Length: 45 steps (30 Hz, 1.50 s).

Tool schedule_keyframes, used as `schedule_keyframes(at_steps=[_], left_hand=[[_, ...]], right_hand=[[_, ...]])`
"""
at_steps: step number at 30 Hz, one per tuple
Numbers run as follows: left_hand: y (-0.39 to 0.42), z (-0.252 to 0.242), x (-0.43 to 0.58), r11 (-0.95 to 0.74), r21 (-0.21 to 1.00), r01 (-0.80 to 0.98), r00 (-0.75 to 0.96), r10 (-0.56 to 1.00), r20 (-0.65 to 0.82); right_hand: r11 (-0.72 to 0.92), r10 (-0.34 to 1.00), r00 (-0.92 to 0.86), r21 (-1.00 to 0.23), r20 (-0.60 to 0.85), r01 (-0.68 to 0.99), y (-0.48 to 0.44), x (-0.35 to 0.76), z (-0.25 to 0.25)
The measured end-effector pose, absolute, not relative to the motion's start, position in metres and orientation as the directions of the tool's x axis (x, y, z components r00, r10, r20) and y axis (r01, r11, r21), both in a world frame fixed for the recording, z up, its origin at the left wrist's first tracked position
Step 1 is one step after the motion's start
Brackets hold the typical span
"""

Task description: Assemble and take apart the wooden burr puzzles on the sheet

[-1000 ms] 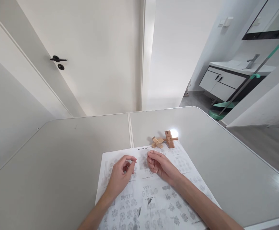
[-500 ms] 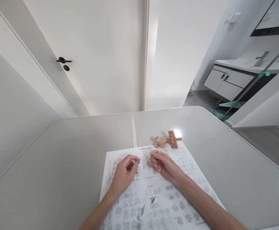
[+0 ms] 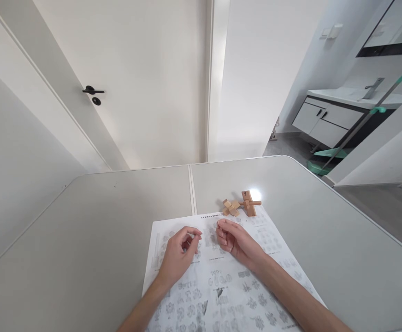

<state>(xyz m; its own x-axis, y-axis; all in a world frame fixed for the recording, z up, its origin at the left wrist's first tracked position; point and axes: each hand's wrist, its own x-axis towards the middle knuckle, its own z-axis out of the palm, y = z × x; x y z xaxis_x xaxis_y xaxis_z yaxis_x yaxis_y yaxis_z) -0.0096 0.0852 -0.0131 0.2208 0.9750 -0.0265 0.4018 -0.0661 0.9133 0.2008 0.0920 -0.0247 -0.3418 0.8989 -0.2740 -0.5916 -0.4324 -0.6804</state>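
Observation:
My left hand rests on the left part of a printed sheet, its fingers curled and the thumb close to the index fingertip. Nothing shows in it. Opposite, my right hand lies on its side on the same sheet, fingers curled in, with no object visible between them. A gap separates the two hands. Just beyond my right hand sits a pale wooden interlocking puzzle. Touching or very near it on the right is a darker wooden puzzle with a flat slab and a rod sticking out. Neither hand touches them.
The grey table has a seam running away from me. Behind it stand a white door with a black handle and a wall. At right, a washbasin cabinet and a green-trimmed broom and dustpan show.
Both hands hold nearly the same pose and place. The whole view has shifted very slightly. The wooden puzzles stay where they were.

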Motion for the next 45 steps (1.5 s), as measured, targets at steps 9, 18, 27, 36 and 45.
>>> schedule_keyframes(at_steps=[9, 18, 27, 36, 45], left_hand=[[0.085, -0.012, -0.010, -0.064, 0.911, 0.407, 0.222, 0.975, -0.031], [0.088, -0.009, -0.009, -0.048, 0.913, 0.404, 0.200, 0.979, -0.037], [0.089, -0.005, -0.009, -0.055, 0.913, 0.404, 0.203, 0.979, -0.031], [0.087, -0.006, -0.010, -0.032, 0.908, 0.417, 0.215, 0.974, -0.065], [0.087, -0.005, -0.009, -0.038, 0.906, 0.422, 0.215, 0.975, -0.059]], right_hand=[[-0.433, 0.897, -0.347, -0.706, -0.274, -0.561, 0.092, 0.202, -0.018], [-0.431, 0.899, -0.349, -0.681, -0.266, -0.592, 0.095, 0.205, -0.021], [-0.426, 0.902, -0.343, -0.679, -0.264, -0.598, 0.096, 0.205, -0.020], [-0.276, 0.960, -0.180, -0.593, -0.216, -0.757, 0.105, 0.221, -0.026], [-0.194, 0.975, -0.119, -0.466, -0.187, -0.863, 0.115, 0.236, -0.039]])
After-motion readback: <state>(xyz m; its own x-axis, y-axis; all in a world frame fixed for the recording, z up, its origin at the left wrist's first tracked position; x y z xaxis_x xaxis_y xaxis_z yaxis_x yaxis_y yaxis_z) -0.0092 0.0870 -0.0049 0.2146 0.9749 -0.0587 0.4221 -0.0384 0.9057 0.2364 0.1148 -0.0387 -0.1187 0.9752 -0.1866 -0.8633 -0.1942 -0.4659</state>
